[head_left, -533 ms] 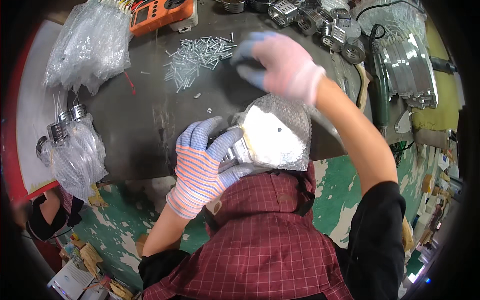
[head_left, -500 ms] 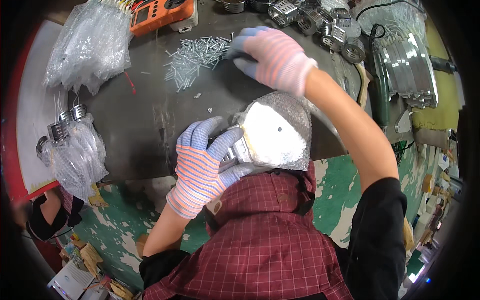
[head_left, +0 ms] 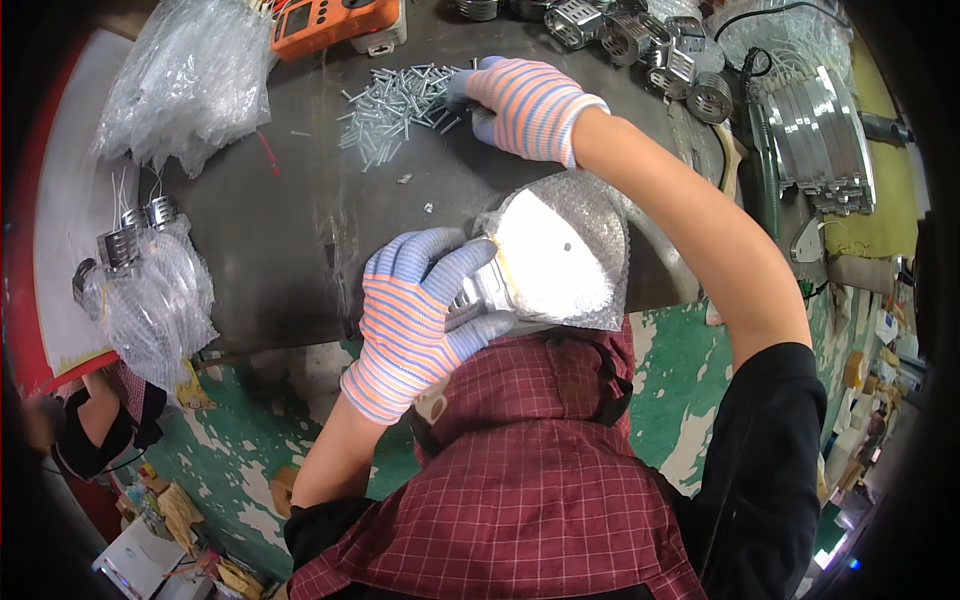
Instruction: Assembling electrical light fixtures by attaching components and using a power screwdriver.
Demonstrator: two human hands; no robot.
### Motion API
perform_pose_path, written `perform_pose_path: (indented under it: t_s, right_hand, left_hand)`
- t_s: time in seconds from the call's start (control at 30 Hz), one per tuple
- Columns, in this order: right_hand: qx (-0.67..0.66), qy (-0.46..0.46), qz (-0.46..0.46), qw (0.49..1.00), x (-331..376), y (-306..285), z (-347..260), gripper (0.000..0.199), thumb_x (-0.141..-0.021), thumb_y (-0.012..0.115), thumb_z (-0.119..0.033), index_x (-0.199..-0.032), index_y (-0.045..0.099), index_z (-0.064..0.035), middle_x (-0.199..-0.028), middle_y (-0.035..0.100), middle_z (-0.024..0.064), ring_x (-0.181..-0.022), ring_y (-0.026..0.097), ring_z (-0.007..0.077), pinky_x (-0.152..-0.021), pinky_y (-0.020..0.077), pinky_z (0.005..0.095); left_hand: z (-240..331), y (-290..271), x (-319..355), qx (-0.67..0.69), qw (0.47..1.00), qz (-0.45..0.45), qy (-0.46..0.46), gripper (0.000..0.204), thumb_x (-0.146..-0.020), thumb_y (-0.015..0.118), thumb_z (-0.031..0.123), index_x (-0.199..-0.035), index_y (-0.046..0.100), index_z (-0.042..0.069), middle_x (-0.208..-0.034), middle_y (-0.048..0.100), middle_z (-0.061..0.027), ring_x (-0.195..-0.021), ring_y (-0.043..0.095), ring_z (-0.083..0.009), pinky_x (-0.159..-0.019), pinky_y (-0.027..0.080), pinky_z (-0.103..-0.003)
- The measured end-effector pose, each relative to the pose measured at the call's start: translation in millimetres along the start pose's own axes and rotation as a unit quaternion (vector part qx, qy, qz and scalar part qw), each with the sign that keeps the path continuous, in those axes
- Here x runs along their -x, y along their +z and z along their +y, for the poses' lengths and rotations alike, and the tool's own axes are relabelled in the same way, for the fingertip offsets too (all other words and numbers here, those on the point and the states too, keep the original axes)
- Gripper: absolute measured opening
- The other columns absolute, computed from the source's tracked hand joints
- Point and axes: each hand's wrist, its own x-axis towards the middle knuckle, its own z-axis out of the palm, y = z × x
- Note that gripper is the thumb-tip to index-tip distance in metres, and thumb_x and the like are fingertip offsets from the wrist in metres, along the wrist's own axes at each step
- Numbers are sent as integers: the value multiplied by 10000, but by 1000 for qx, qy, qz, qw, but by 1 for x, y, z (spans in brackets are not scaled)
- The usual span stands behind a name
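Note:
My left hand (head_left: 415, 310), in a striped knit glove, grips the slotted metal end of a shiny metal part (head_left: 550, 255) near the bench's front edge. Bubble wrap (head_left: 600, 225) covers the part's right side, and a dark round spot shows on its bright face. Fingers and thumb lie around the slotted end, hiding some of it. Beyond it, my gloved right hand (head_left: 525, 105) reaches to the right edge of a pile of silver screws (head_left: 395, 110). Its fingers are bent and drawn together there; what lies between the tips is hidden.
An orange meter (head_left: 335, 25) lies at the back beside clear plastic wrapping (head_left: 190, 90). Wrapped metal pieces (head_left: 150, 290) rest at the left edge. Metal cylinders (head_left: 650, 50) are heaped at the back right, near stacked metal bands (head_left: 825, 140) and a green-handled tool (head_left: 765, 200).
My right hand has shifted slightly left, its fingers closing in at the screws. The left hand still holds the metal part. The whole view has moved a little.

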Motion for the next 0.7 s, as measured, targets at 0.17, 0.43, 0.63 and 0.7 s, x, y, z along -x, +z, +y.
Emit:
perform_pose_path:
  t_s: [0.17,0.43,0.63,0.7]
  right_hand:
    - [-320,85,88,940,20,-11,19,288,-854,729,-224,-1057,712,-21,-916,725,125,-789,664,190,-758,536,336]
    - [55,90,121,987,70,-19,18,199,-855,710,-237,-975,701,-77,-909,669,119,-873,628,318,-802,511,429]
    - [-206,-69,157,963,133,-29,-71,183,-829,700,-269,-941,703,-124,-925,636,91,-915,606,321,-821,478,449]
    - [-223,-22,161,961,145,-3,-77,190,-794,725,-263,-934,717,-135,-926,633,93,-884,597,331,-799,477,444]
  left_hand:
    - [-1,3,4,34,999,-3,-20,730,-658,863,463,-1257,640,111,-1173,573,-163,-1060,578,-351,-876,530,-453]
    - [5,-4,4,62,996,-31,-61,739,-678,838,433,-1312,599,138,-1244,565,-164,-1130,556,-360,-965,456,-481]
    - [3,-18,13,33,999,5,-29,842,-661,859,459,-1366,538,130,-1290,536,-171,-1149,546,-390,-972,464,-482]
    - [1,-11,11,13,1000,14,-14,801,-669,860,444,-1334,554,118,-1256,567,-158,-1123,562,-373,-953,470,-471]
